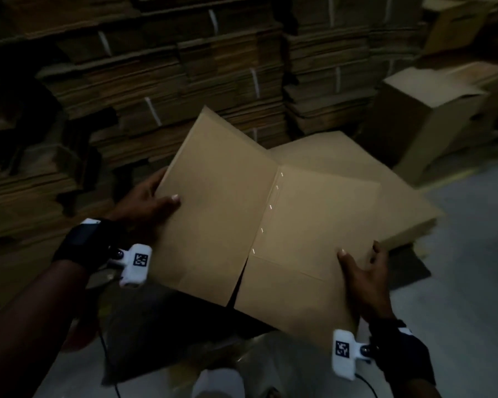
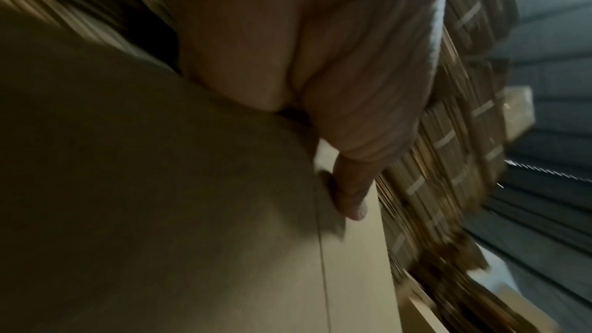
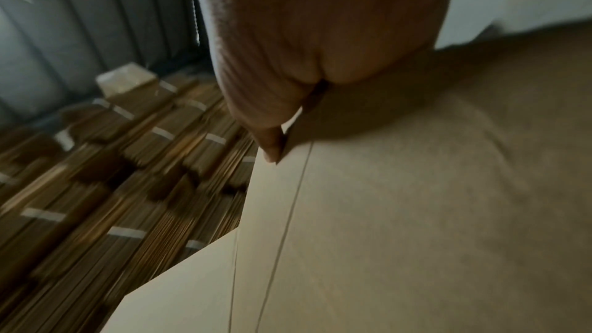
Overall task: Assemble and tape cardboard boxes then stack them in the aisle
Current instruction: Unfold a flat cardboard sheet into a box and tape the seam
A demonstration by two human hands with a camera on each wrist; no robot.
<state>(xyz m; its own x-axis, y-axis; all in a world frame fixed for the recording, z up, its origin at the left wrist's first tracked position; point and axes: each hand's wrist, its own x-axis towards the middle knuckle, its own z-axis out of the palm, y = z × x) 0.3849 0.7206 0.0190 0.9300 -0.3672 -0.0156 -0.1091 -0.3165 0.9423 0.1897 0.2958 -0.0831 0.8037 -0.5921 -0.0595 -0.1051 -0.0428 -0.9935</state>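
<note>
A flattened brown cardboard box [image 1: 227, 214] with a stapled seam hangs in the air in front of me, held by both hands. My left hand [image 1: 147, 201] grips its left edge, thumb on top and fingers hidden beneath. My right hand [image 1: 362, 271] grips the right edge, thumb on the top face and fingers curled round the side. In the left wrist view a thumb [image 2: 349, 194] presses on the box [image 2: 192, 212]. The right wrist view shows a fingertip [image 3: 272, 148] at the edge of the box [image 3: 416, 212].
A pile of flat boxes [image 1: 371, 179] lies on the floor just under the held one. Tall strapped bundles of flat cardboard [image 1: 170, 81] fill the back. An assembled box [image 1: 426, 116] lies tipped at the right. Grey floor [image 1: 457, 268] spreads to the right.
</note>
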